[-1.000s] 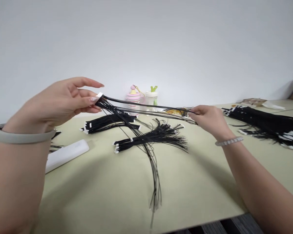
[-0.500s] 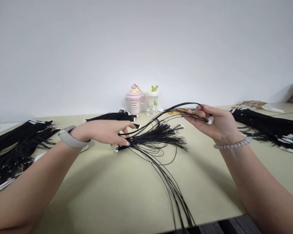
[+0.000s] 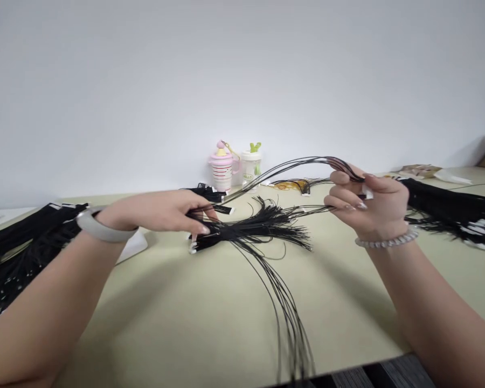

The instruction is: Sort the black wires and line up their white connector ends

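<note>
My right hand (image 3: 367,202) is raised above the pale green table (image 3: 186,312), fingers pinched on the white-tagged end of a bunch of thin black cords (image 3: 283,168). The cords arch left to my left hand (image 3: 161,211), which is closed on them just above the table. From there their loose ends (image 3: 286,318) trail down to the near edge. Right under my left fingertips lies a tied bundle of black cords (image 3: 250,229) with white tags at its left end.
Heaps of black cords lie at the far left (image 3: 20,242) and far right (image 3: 452,207). A smaller bundle (image 3: 204,192), a pink cup (image 3: 221,168) and a clear bottle with a green top (image 3: 251,167) stand by the wall. A white block (image 3: 135,243) lies behind my left wrist.
My left hand dropped from holding the tagged end up high down to the table. My right hand took over the tagged end and rose rightward; the loose cord ends swung right.
</note>
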A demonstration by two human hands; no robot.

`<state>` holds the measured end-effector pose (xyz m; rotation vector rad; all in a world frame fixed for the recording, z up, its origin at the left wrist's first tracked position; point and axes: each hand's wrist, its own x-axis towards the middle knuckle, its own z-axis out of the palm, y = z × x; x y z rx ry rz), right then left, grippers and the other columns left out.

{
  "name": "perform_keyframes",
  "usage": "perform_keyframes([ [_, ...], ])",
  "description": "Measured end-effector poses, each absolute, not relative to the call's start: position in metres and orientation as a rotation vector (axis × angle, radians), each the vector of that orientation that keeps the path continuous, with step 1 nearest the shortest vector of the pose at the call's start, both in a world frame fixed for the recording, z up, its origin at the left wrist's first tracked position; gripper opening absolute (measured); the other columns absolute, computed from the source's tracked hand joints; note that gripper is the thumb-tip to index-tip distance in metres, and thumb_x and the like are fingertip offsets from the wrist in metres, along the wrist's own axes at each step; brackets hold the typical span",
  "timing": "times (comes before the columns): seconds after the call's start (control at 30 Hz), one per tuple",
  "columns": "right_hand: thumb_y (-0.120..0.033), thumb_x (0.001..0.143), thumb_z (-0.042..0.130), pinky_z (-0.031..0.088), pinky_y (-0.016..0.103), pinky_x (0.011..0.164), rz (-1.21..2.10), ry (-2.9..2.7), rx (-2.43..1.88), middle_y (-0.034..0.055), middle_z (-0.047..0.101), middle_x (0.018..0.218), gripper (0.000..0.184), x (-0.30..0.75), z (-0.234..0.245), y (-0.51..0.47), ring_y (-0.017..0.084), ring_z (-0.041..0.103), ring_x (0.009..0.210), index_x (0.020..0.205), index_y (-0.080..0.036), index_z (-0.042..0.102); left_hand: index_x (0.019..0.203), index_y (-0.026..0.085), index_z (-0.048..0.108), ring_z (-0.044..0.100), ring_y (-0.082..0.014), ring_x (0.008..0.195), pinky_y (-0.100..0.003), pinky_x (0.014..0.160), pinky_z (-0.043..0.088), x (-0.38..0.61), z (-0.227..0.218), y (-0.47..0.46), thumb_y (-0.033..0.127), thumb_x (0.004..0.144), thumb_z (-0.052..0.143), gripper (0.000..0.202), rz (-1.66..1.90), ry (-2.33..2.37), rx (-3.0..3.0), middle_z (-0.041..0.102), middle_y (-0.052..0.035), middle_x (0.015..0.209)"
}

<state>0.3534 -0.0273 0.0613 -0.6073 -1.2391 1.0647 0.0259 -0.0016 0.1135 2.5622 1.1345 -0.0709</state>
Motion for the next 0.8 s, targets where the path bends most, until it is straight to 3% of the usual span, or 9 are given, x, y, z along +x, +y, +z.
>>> perform_keyframes([
  [0.1, -0.034, 0.069, 0.038, 0.016, 0.025, 0.041, 0.969, -1.327, -0.748, -0.0030, 0.064, 0.098, 0.043, 0.348, 0.060, -0.028, 0.002, 0.007, 0.037, 0.105, -0.029, 0.060, 0.110, 0.023, 0.059, 0.058, -0.0158, 0.074, -0.023, 0.060, 0.046, 0.010, 0.121, 0.007, 0.042, 0.073, 0.052, 0.042, 0.192, 1.223, 2.441, 0.064, -0.0025, 0.091],
  [0.2, -0.034, 0.068, 0.038, 0.017, 0.025, 0.040, 0.936, -1.411, -0.856, 0.0001, 0.056, 0.121, 0.053, 0.343, 0.057, -0.030, 0.000, 0.008, 0.035, 0.119, -0.032, 0.052, 0.106, 0.024, 0.061, 0.052, -0.0128, 0.055, -0.022, 0.046, 0.040, 0.002, 0.123, 0.011, 0.042, 0.073, 0.054, 0.039, 0.395, 1.308, 2.295, 0.060, -0.0016, 0.067],
  [0.27, -0.036, 0.066, 0.041, 0.017, 0.024, 0.038, 0.973, -1.460, -0.885, 0.0019, 0.052, 0.126, 0.059, 0.340, 0.056, -0.030, -0.001, 0.011, 0.033, 0.125, -0.033, 0.046, 0.099, 0.023, 0.062, 0.046, -0.0098, 0.047, -0.020, 0.041, 0.035, 0.002, 0.121, 0.013, 0.041, 0.072, 0.055, 0.033, 0.521, 1.324, 2.216, 0.058, -0.0014, 0.064],
  [0.37, -0.037, 0.064, 0.046, 0.018, 0.022, 0.035, 1.065, -1.518, -0.879, 0.0036, 0.050, 0.128, 0.066, 0.337, 0.054, -0.029, -0.002, 0.014, 0.031, 0.130, -0.035, 0.038, 0.088, 0.020, 0.062, 0.039, -0.0064, 0.043, -0.019, 0.039, 0.031, 0.003, 0.116, 0.020, 0.039, 0.074, 0.055, 0.024, 0.685, 1.312, 2.137, 0.058, -0.0014, 0.064],
  [0.47, -0.035, 0.064, 0.050, 0.021, 0.020, 0.034, 1.188, -1.572, -0.823, 0.0043, 0.050, 0.128, 0.068, 0.333, 0.052, -0.028, -0.003, 0.018, 0.029, 0.131, -0.035, 0.037, 0.088, 0.018, 0.062, 0.040, -0.0069, 0.042, -0.019, 0.040, 0.032, 0.004, 0.109, 0.027, 0.039, 0.075, 0.053, 0.026, 0.864, 1.421, 2.150, 0.056, -0.0012, 0.057],
  [0.67, -0.037, 0.066, 0.055, 0.028, 0.021, 0.036, 1.376, -1.683, -0.779, 0.0055, 0.052, 0.126, 0.069, 0.322, 0.050, -0.037, -0.003, 0.023, 0.028, 0.132, -0.034, 0.034, 0.102, 0.012, 0.058, 0.049, -0.0100, 0.043, -0.022, 0.040, 0.038, 0.007, 0.100, 0.036, 0.029, 0.072, 0.051, 0.035, 1.018, 1.709, 2.017, 0.066, -0.0112, 0.081],
  [0.73, -0.041, 0.066, 0.056, 0.030, 0.022, 0.038, 1.323, -1.646, -0.804, 0.0052, 0.055, 0.123, 0.066, 0.320, 0.049, -0.038, -0.002, 0.022, 0.030, 0.129, -0.033, 0.039, 0.106, 0.012, 0.056, 0.051, -0.0111, 0.044, -0.023, 0.041, 0.039, 0.007, 0.099, 0.038, 0.027, 0.071, 0.051, 0.038, 1.043, 1.724, 2.017, 0.067, -0.0111, 0.080],
  [0.8, -0.048, 0.072, 0.050, 0.032, 0.024, 0.041, 1.211, -1.492, -0.825, 0.0032, 0.062, 0.109, 0.050, 0.320, 0.048, -0.034, 0.001, 0.022, 0.033, 0.118, -0.031, 0.051, 0.108, 0.014, 0.055, 0.053, -0.0118, 0.046, -0.024, 0.043, 0.041, 0.006, 0.099, 0.038, 0.025, 0.071, 0.052, 0.039, 1.109, 1.725, 2.032, 0.067, -0.0094, 0.079],
])
